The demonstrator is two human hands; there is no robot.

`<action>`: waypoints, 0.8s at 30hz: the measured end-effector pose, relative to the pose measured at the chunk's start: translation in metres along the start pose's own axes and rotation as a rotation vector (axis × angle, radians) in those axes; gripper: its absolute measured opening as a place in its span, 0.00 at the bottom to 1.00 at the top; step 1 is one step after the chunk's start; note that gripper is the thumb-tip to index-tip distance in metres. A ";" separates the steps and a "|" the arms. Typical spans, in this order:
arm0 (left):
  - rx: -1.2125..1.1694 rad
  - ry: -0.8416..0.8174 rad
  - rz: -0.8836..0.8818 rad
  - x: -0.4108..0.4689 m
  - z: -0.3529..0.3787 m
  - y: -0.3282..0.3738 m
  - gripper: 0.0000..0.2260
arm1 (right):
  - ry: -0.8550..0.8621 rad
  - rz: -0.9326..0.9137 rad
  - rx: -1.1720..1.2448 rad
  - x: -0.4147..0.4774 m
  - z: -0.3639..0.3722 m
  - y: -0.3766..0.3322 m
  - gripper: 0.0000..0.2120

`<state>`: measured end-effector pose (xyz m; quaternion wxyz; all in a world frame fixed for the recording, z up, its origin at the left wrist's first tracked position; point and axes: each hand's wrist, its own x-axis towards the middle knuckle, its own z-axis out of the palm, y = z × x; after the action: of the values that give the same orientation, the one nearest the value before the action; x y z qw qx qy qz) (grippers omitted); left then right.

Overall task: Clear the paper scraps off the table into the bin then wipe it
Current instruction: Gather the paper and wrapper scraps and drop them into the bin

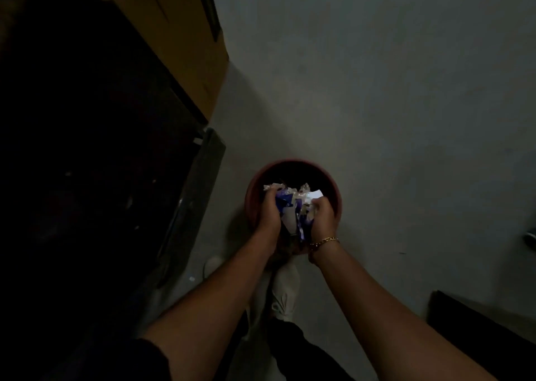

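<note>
**Two hands, one bundle of scraps above the bin**

Both hands are closed around the same crumpled bundle of white and blue paper scraps (293, 206), and they hold it directly over the round reddish-brown bin (333, 190) that stands on the grey floor (377, 90). The left hand (268, 211) presses the bundle from one side and the right hand (323, 217), with a gold chain bracelet (323, 241) on its wrist, presses from the other. I think two hands are used because the loose pieces would slip out of one. The bundle sits inside the circle of the rim, so anything that falls should land in the bin and not on the floor.

The room is very dim. On the person's left I see a dark table (191, 195) with a few small pale specks on it, which may be scraps that remain, but I cannot be sure. Behind it stands a brown cardboard box (185, 33). A pale shoe (285, 290) rests just in front of the bin.

In my judgement the clearing step is near its end: the hands need only to open. The wiping is not yet begun, and no cloth is visible.
</note>
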<state>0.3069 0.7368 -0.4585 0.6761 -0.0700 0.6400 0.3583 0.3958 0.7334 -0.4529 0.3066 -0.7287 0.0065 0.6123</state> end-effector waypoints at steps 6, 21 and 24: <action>0.165 0.101 -0.026 0.083 -0.010 -0.021 0.30 | 0.087 0.030 -0.055 0.116 -0.001 0.035 0.14; 0.230 0.058 0.066 0.125 -0.016 -0.074 0.45 | -0.070 0.181 -0.064 0.148 -0.003 0.042 0.45; 0.328 0.041 0.136 0.081 0.003 -0.063 0.41 | 0.067 0.081 -0.191 0.137 -0.001 0.031 0.48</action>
<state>0.3390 0.7240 -0.5549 0.6396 0.0775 0.7066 0.2927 0.4186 0.7579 -0.5894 0.2104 -0.7739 -0.0123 0.5972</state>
